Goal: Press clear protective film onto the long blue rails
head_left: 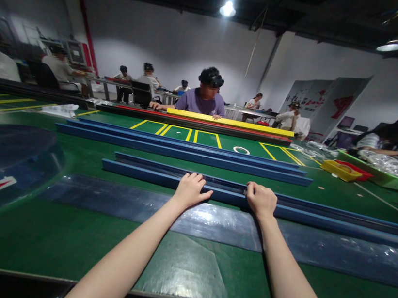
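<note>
Both my arms reach forward over a green table. My left hand and my right hand curl their fingers over the near long blue rail, which runs left to right across the table. The hands grip it side by side near its middle, a short gap between them. A clear plastic sleeve lies flat on the table just in front of the rail, under my wrists.
More long blue rails lie behind. Yellow and red rails lie at the far edge, where a person in a purple shirt works. A tape roll, yellow tray, green tray and other people sit around.
</note>
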Available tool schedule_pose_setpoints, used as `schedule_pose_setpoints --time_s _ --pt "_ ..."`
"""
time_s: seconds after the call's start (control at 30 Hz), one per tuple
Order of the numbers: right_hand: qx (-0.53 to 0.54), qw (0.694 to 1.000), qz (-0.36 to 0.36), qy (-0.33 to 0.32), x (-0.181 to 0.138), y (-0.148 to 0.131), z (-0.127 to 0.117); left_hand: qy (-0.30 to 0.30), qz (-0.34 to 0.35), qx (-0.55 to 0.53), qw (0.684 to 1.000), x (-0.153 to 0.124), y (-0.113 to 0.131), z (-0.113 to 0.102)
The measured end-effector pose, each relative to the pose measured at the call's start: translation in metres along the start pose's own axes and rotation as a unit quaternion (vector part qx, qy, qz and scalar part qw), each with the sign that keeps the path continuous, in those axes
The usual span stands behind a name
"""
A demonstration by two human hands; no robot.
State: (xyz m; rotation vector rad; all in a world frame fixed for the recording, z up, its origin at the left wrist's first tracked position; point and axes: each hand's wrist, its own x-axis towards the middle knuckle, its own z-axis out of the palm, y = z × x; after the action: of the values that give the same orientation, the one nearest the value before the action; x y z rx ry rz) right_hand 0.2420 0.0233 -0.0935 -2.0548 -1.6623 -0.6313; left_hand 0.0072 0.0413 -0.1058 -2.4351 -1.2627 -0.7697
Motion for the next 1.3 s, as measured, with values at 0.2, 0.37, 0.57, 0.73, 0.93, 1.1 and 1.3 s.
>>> schedule_pose_setpoints --time_s 0.2,0.37,0.57,0.73,0.93,1.1,1.3 --pt "-0.004 1.0 -0.006 0.008 -0.0013 -0.0028 0.0013 0.0 -0.003 0.003 1.0 -0.0008 0.0 -0.0003" --pt "-0.007 1.0 0.002 0.002 -0.0026 -0.0037 0.002 -0.002 -0.009 -0.003 1.0 -0.0009 0.0012 -0.0019" --pt "-0.005 1.0 0.004 -0.002 -0.0028 -0.0046 0.0003 0.0 -0.014 -0.014 1.0 -0.0005 0.0022 -0.0026" --pt "-0.01 1.0 0.006 -0.007 -0.0028 -0.0053 -0.0011 0.0 -0.012 -0.009 1.0 -0.0003 0.002 -0.0016" --pt "-0.009 1.0 0.001 -0.004 -0.0041 -0.0076 -0.0018 0.002 -0.018 -0.004 1.0 -0.0012 0.0017 -0.0016" --pt "-0.006 1.0 -0.003 0.0 -0.0048 -0.0089 -0.003 0.001 -0.022 -0.002 1.0 -0.0011 0.0022 -0.0018" --pt "-0.008 1.0 -0.005 -0.004 -0.0043 -0.0085 -0.005 0.001 -0.025 0.0 1.0 -0.0014 0.0028 -0.0014"
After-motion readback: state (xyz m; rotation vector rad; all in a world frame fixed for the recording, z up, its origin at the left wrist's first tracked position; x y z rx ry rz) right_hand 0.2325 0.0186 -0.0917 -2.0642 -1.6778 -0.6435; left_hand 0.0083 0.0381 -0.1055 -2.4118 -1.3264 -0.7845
